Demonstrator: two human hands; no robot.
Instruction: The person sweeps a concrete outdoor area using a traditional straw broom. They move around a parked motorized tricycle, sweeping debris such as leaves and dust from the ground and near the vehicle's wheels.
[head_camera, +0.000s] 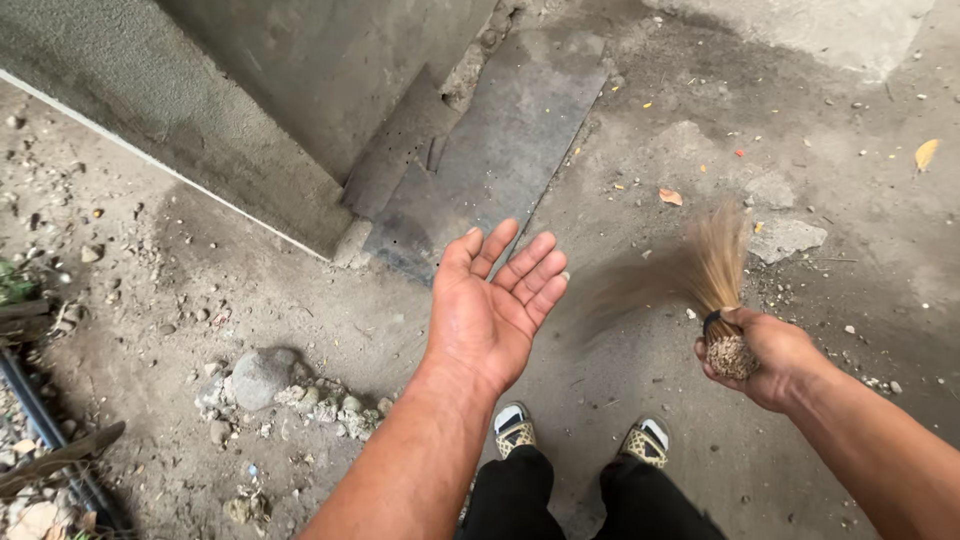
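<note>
My left hand is held out palm up over the dirt ground, fingers spread, with nothing in it. At the right, my right hand grips the bound end of a short straw broom. The broom's bristles point up and away from me and are blurred by motion. My two feet in patterned slippers stand below the hands.
A grey concrete wall corner stands at the upper left, with dark flat sheets lying at its base. Stones and rubble lie at the lower left. Dry leaves and a flat stone dot the ground at the right.
</note>
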